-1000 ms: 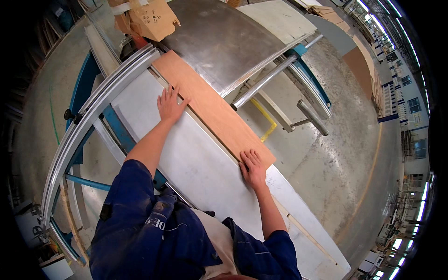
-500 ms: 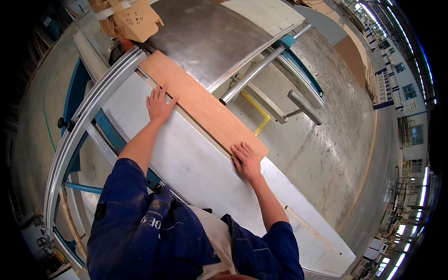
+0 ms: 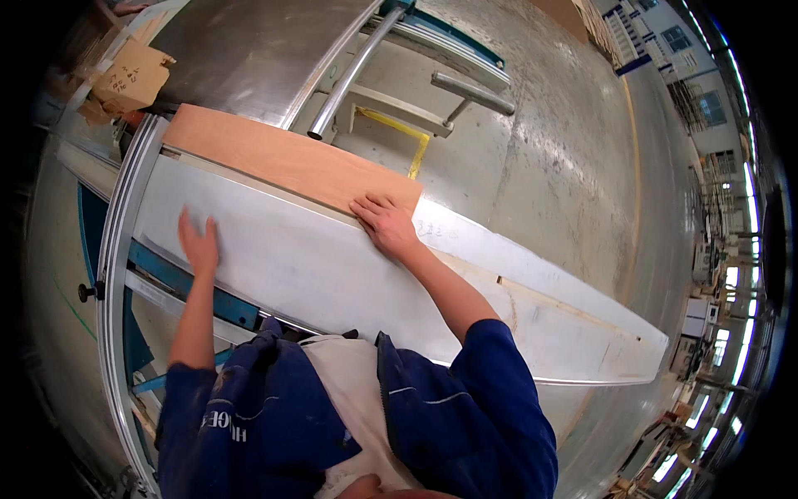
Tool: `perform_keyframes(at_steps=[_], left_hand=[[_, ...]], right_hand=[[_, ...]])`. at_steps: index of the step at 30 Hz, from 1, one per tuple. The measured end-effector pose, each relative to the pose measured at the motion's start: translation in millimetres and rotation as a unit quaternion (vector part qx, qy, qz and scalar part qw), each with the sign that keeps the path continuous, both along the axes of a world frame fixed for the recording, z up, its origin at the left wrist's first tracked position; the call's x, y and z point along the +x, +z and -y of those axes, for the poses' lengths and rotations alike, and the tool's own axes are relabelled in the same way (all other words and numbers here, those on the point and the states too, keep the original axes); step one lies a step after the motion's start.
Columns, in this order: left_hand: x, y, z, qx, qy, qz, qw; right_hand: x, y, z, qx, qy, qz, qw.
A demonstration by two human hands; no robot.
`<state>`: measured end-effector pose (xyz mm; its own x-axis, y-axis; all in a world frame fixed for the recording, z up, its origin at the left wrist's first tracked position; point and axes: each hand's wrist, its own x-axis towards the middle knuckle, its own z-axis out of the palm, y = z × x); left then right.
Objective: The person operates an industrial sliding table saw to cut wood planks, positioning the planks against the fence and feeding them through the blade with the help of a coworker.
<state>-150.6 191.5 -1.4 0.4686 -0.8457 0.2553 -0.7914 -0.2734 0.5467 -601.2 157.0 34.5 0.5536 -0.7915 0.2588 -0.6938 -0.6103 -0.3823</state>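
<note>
A long reddish-brown wooden board (image 3: 283, 158) lies along the far side of the pale sliding table (image 3: 274, 237) of a saw-like machine. My right hand (image 3: 388, 226) rests on the board's right end, its fingers laid out over the top near the close edge. Off the board, my left hand (image 3: 199, 243) hovers over or lightly touches the table's left part; which of the two, I cannot tell. Its fingers are apart, slightly blurred, with nothing in them.
A silvery curved rail (image 3: 125, 224) with a black knob (image 3: 93, 291) borders the table's left. Beyond the board are a dark metal tabletop (image 3: 249, 58), a metal bar (image 3: 357, 75) and yellow floor tape (image 3: 399, 125). A torn cardboard piece (image 3: 133, 76) sits at the far left.
My left hand has come off the board and moved back toward me. My right hand stays on the board's right end. The whole view has turned and shifted.
</note>
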Motion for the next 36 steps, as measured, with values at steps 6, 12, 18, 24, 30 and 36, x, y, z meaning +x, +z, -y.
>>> perform_keyframes(at_steps=[6, 12, 18, 24, 30, 36], left_hand=[[36, -10, -119, 0.110, 0.345, 0.095, 0.927], [15, 11, -107, 0.209, 0.353, 0.093, 0.907], [12, 5, -107, 0.228, 0.354, 0.124, 0.898], [14, 5, -102, 0.212, 0.351, 0.121, 0.904], [23, 0, -96, 0.208, 0.357, 0.116, 0.903], [33, 5, -90, 0.219, 0.356, 0.107, 0.902]], right_hand=[[5, -1, 5, 0.045, 0.019, 0.029, 0.998], [9, 2, 11, 0.021, 0.058, 0.004, 0.998], [14, 10, 6, 0.032, 0.054, -0.008, 0.998], [16, 8, 16, 0.019, 0.078, -0.046, 0.996], [27, 5, 27, 0.037, 0.084, -0.038, 0.995], [41, 2, 37, 0.038, 0.093, -0.029, 0.995]])
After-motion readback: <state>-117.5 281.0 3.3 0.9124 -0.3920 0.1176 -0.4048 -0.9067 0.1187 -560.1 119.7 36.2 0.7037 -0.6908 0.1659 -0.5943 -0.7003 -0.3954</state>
